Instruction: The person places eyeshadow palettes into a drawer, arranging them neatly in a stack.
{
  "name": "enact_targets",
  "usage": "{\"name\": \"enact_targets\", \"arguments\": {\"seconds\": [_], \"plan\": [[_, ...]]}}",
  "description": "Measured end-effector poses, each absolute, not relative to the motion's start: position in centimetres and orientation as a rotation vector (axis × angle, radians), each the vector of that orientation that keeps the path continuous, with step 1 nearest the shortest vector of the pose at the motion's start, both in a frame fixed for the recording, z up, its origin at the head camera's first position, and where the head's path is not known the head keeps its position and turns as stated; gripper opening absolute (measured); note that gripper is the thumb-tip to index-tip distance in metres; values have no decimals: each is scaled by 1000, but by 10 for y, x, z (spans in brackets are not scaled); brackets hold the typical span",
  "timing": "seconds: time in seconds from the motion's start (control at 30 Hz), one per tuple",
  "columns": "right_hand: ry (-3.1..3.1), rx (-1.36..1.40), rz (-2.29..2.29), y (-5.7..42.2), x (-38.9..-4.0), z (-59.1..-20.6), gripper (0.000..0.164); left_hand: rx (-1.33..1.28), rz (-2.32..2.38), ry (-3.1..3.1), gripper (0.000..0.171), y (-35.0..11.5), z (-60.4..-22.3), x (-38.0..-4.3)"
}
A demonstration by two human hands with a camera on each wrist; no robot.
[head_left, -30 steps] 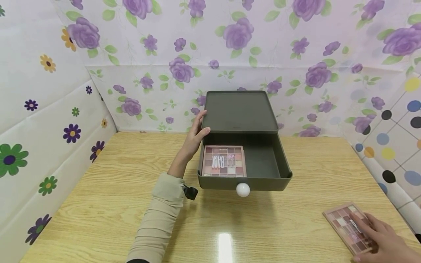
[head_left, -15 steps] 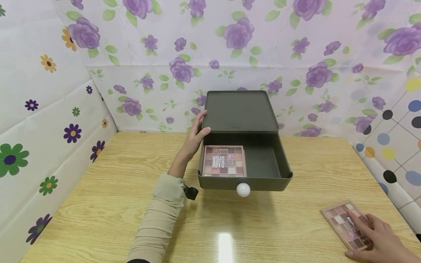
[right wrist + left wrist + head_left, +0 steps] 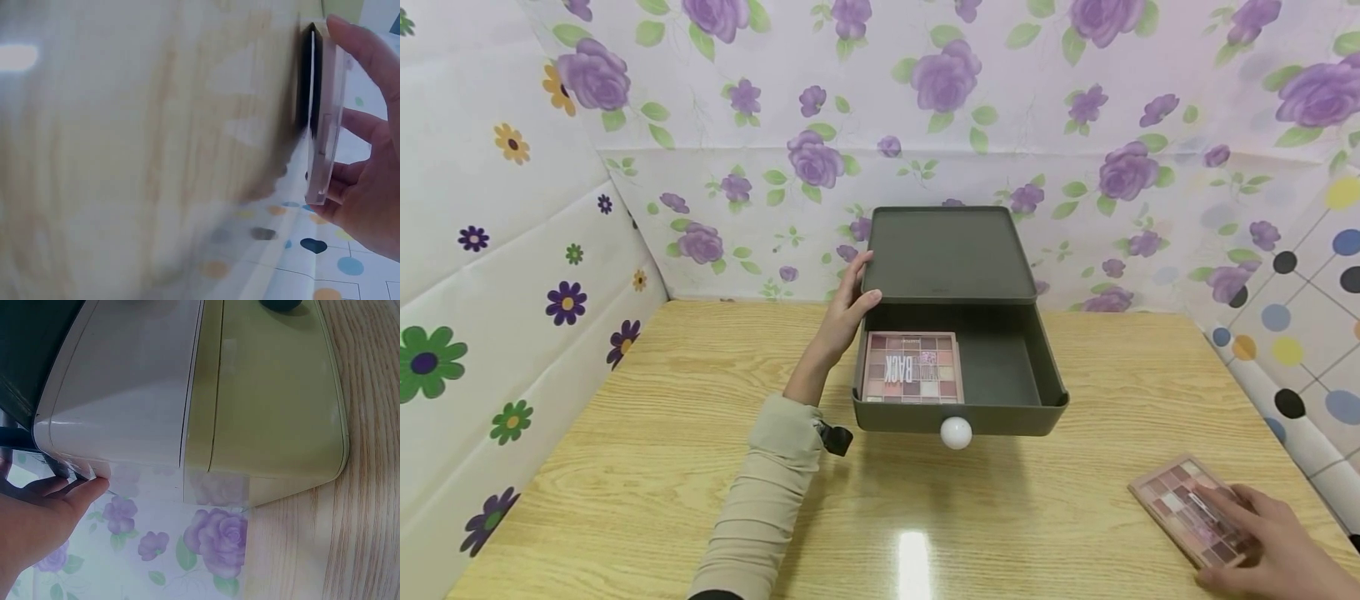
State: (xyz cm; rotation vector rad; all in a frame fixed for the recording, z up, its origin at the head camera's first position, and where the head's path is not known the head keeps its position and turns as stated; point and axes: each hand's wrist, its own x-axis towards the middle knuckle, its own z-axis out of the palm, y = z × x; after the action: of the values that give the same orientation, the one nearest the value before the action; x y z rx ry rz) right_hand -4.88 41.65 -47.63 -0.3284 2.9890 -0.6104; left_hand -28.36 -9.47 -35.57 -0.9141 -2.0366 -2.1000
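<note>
Flat pink rectangular palette with grid of coloured pans is found at lower right; it is gripped by right hand between thumb and fingers, presumably for secure hold; whether it is lifted from pale wood-grain table cannot be told; well apart, dark grey-green drawer box is touched at left side by left hand, fingers extended, not clenched, probably for steadying; drawer with round white knob is slid out; second pink palette is laid flat inside, just beside left wall, seemingly for tidy packing.
</note>
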Motion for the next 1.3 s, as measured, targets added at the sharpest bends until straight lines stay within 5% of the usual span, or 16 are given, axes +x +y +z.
{"name": "enact_targets", "arguments": {"seconds": [1.3], "plan": [[3224, -650, -714, 406, -64, -428, 97, -913, -2082, -2085, 66, -93, -333, -262]]}}
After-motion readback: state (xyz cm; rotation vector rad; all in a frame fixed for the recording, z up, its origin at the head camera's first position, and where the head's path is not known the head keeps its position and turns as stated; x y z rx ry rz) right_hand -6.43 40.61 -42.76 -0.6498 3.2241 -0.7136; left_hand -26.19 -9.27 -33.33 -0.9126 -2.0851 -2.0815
